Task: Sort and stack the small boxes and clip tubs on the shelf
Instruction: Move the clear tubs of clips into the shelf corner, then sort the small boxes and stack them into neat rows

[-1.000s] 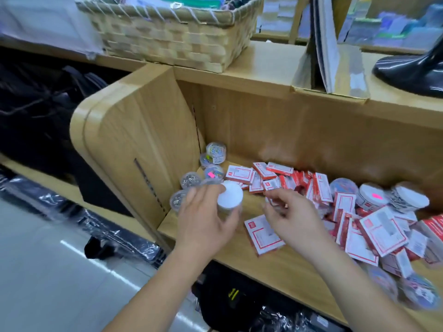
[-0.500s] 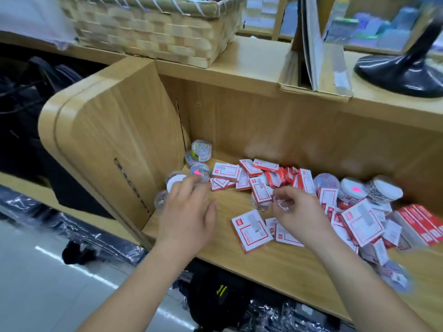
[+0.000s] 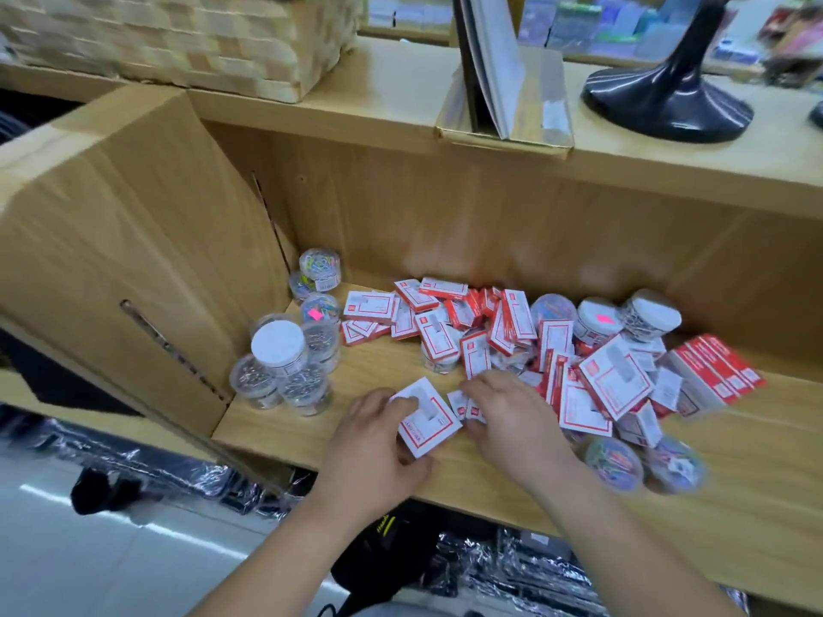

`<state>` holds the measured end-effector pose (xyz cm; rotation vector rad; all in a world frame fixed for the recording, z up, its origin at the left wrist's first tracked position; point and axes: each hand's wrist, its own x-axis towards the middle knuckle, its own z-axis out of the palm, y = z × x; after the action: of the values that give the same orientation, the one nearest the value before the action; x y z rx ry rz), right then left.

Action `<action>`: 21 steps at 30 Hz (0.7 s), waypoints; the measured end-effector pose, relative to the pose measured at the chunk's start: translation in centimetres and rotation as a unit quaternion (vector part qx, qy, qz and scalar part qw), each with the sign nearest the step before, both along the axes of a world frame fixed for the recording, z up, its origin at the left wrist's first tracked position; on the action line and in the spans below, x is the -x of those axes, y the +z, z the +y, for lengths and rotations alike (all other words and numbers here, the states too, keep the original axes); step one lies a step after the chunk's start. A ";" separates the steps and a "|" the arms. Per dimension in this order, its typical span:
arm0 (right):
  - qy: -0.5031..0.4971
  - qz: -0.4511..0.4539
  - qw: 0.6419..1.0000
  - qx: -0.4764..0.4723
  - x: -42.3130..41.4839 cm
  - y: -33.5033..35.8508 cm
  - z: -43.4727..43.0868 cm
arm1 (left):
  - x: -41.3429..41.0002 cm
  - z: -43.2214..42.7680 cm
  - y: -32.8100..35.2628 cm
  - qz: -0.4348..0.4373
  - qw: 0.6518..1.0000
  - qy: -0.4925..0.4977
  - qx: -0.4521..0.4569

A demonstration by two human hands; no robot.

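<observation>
A heap of small red-and-white boxes (image 3: 490, 331) covers the middle of the wooden shelf (image 3: 735, 518). Clear clip tubs (image 3: 285, 367) stand stacked in the left corner; one has a white lid. More tubs (image 3: 596, 320) sit behind the heap, and two tubs (image 3: 614, 460) of coloured clips lie at the front right. My left hand (image 3: 374, 443) grips a white square box (image 3: 427, 420) near the front edge. My right hand (image 3: 512, 416) pinches a small red-and-white box (image 3: 463, 405) just right of it.
A wooden side panel (image 3: 133, 260) closes the shelf on the left. On the counter above stand a woven basket (image 3: 187, 33), a cardboard holder (image 3: 507, 100) and a black stand base (image 3: 668, 100). Plastic-wrapped dark goods (image 3: 490, 572) lie below.
My left hand left the white-lidded tub on the stack in the left corner and moved right to take the white square box. My right hand came forward to the small box beside it.
</observation>
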<state>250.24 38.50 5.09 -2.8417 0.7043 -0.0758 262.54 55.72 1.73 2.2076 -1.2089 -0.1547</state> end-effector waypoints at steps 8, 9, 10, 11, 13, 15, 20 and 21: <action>0.022 0.076 0.997 0.024 -1.5 1.2 0.3 | 0.0 1.6 0.1 0.031 0.997 0.029 0.070; 0.023 0.070 0.997 0.025 -1.6 1.6 0.4 | -0.1 1.7 0.5 0.029 0.996 0.038 0.075; 0.018 0.060 0.998 0.019 -1.6 2.1 0.6 | -0.1 1.9 0.9 0.029 0.995 0.048 0.082; 0.008 0.042 0.999 0.010 -1.4 2.8 0.7 | 0.0 2.0 1.4 0.028 0.994 0.058 0.094; -0.019 -0.001 1.000 -0.006 -0.5 4.3 0.8 | 0.6 2.1 2.9 0.027 0.990 0.075 0.118; -0.047 -0.043 0.998 -0.022 1.3 5.9 0.4 | 2.2 1.5 4.7 0.028 0.988 0.075 0.134; -0.111 -0.082 0.990 -0.018 9.6 9.1 -2.8 | 9.0 -3.5 7.4 0.015 0.986 -0.011 0.164; -0.126 -0.082 0.989 -0.010 11.7 9.3 -3.9 | 10.8 -4.9 7.5 0.010 0.985 -0.031 0.169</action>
<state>238.53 34.61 14.41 -2.6735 1.0166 -0.3354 251.76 50.79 9.25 1.8711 -1.1948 0.0045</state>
